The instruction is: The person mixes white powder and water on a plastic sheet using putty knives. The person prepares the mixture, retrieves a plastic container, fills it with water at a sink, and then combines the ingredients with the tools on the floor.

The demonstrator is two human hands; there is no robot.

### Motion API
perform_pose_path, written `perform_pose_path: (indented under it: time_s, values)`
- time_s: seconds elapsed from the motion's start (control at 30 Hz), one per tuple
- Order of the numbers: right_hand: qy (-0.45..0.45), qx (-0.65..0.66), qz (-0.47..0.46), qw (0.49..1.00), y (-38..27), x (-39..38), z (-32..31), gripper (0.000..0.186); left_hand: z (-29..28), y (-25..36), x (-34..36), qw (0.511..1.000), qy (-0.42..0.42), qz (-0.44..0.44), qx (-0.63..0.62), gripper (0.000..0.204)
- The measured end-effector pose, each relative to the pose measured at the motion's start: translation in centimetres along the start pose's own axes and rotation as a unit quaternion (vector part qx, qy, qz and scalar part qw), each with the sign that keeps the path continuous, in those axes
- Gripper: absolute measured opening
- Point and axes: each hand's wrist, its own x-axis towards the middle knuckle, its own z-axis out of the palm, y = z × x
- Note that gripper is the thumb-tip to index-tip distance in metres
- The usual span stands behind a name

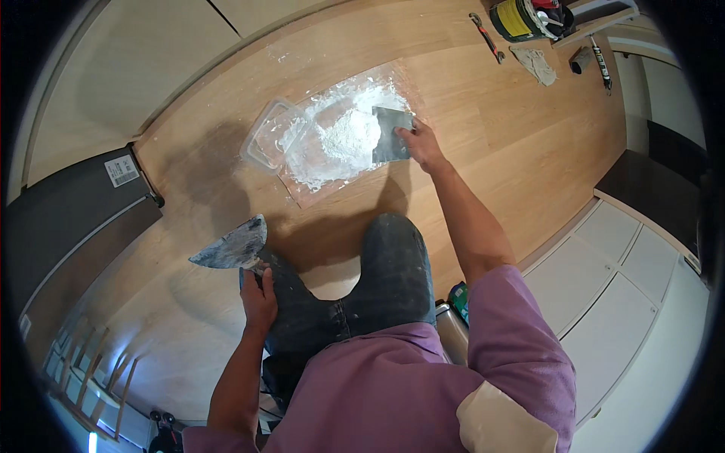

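My right hand (420,143) grips a flat grey rectangular scraper (389,134), its blade standing in a heap of white powder (349,136). The powder lies spread over a thin reddish-brown board (302,198) on the floor. A clear plastic tub (257,143) sits at the board's left end, partly over the powder. Nearer to me, beside my left knee, my left hand (259,302) is closed round the handle of a pointed trowel (236,245). Dried whitish filler streaks the trowel's broad blade, which is held up off the floor.
At the far right stand a black-and-yellow bucket (517,21) of tools, a red-and-black wrench (487,38), a pale cloth (535,65) and a sealant tube (601,64). A dark cabinet (83,196) flanks my left, white drawers (612,264) my right. White specks dot the wooden floor (483,136).
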Motion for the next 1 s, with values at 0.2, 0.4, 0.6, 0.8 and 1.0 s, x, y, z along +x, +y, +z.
perform_pose_path:
  time_s: [0.2, 0.4, 0.6, 0.8, 1.0]
  values:
    - [0.036, -0.215, -0.111, 0.970, -7.3, -4.3, 3.0, 0.033, -0.7, -0.5, -0.5, 0.999, 0.019, 0.018, 0.024, 0.028]
    - [0.095, 0.124, 0.029, 0.987, -2.6, -6.5, 1.9, 0.029, 0.0, -0.9, -0.2, 1.000, 0.013, 0.025, -0.003, 0.026]
    - [0.068, 0.374, 0.255, 0.889, 1.3, -12.3, 10.1, 0.036, -0.9, -0.3, -0.5, 1.000, 0.008, 0.016, 0.017, 0.025]
    - [0.150, 0.601, 0.258, 0.742, 0.6, -13.4, 19.2, 0.034, -0.8, 0.2, -0.5, 1.000, -0.004, 0.000, 0.020, 0.028]
    - [0.188, 0.561, 0.201, 0.781, -5.6, -11.6, 17.0, 0.031, -1.4, 0.4, 0.5, 0.991, -0.069, -0.025, 0.113, 0.028]
